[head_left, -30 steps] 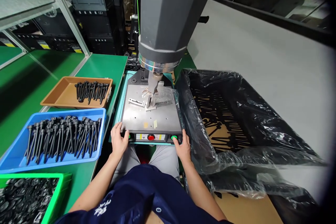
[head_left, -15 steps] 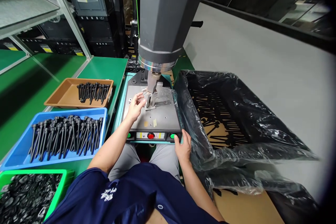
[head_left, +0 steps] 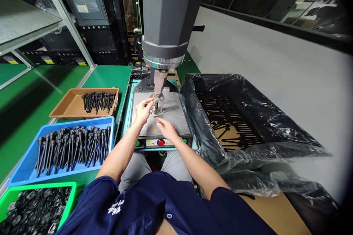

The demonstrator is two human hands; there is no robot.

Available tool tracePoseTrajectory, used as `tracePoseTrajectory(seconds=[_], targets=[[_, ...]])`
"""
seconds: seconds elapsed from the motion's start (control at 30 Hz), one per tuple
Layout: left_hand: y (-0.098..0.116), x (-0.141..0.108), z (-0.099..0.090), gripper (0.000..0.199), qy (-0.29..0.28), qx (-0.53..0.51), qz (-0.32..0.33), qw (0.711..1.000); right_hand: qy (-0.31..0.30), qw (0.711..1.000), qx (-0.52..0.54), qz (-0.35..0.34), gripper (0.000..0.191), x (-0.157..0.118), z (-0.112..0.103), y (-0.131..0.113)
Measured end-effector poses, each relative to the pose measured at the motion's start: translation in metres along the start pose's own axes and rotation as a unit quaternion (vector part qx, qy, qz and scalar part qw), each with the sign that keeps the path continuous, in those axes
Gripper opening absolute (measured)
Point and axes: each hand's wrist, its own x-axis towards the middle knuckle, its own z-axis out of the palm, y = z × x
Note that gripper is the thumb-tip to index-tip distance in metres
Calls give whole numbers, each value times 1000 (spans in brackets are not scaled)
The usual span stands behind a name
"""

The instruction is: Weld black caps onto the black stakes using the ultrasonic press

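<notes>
Silvery metal forms the fixture point(head_left: 161, 107), upright on the plate point(head_left: 180, 123) beneath the press tip point(head_left: 160, 80). Near its nine o'clock, the left hand point(head_left: 143, 111) has bent fingers; whether they pinch anything cannot be told. At five o'clock, the right hand's point(head_left: 167, 129) fingers extend loosely, apparently empty. Gentle, straight handling, clear of the tip, seems best.

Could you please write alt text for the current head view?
A left hand is at a fixture under a grey press, the right hand over its plate; trays of black parts stand left, a lined bin right.
</notes>
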Motion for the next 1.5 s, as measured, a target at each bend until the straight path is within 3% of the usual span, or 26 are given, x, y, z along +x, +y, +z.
tracePoseTrajectory(seconds=[0.07,0.23,0.33,0.6,0.87,1.07,1.33,1.5], targets=[[3,-1,0,40,-1,-11,-4,1000,44,999,-11,-11,32,26,4,-8],[10,-3,0,40,-7,-14,4,1000,241,969,-55,-26,35,71,3,-24],[11,-4,1,41,-14,-11,10,1000,286,953,-84,-47,39,87,-1,-27],[13,-5,7,41,-22,-28,6,999,177,979,-99,-12,28,123,-11,-35],[16,-12,8,38,-15,-33,21,999,191,973,-113,-62,18,125,-17,-39],[11,-17,11,37,-15,-48,12,999,137,986,-92,-34,22,121,-27,-40],[10,-16,12,38,-13,-62,15,998,211,977,-40,-17,21,120,-17,-50],[3,-24,10,37,-7,-51,21,998,240,971,-11,-17,26,97,-18,-55]])
